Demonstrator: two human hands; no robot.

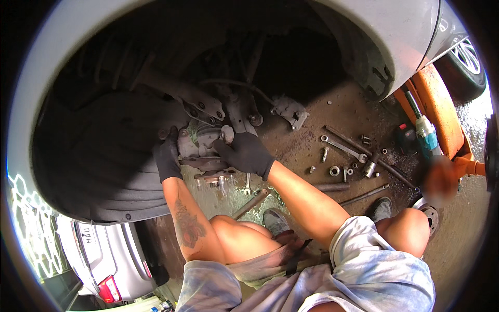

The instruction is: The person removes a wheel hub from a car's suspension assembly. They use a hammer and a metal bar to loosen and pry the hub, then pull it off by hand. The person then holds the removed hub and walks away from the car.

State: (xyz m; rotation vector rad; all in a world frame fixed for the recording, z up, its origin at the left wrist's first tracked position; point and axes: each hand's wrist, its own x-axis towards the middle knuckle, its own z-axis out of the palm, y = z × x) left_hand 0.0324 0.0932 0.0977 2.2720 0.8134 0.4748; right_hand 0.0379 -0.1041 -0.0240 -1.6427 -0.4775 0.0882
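Inside the dark wheel arch, a metal steering knuckle [205,141] sits between my two black-gloved hands. My left hand [168,155] grips its left side, fingers curled at the upper edge. On the right, my right hand [248,156] closes around the other side, thumb toward the part and most fingertips hidden. Just above the knuckle is the lower end of a strut [205,106], with its bracket holes showing and apart from the knuckle as far as I can see. A brake caliper [291,112] hangs to the right on its hose.
Over the wet floor lie a combination wrench [343,148], a long bar [392,171], several sockets and bolts, and a pipe [250,204]. At right are a teal impact wrench [427,136], an orange lift arm [439,101], a wheel [461,67] and a brake disc [431,217].
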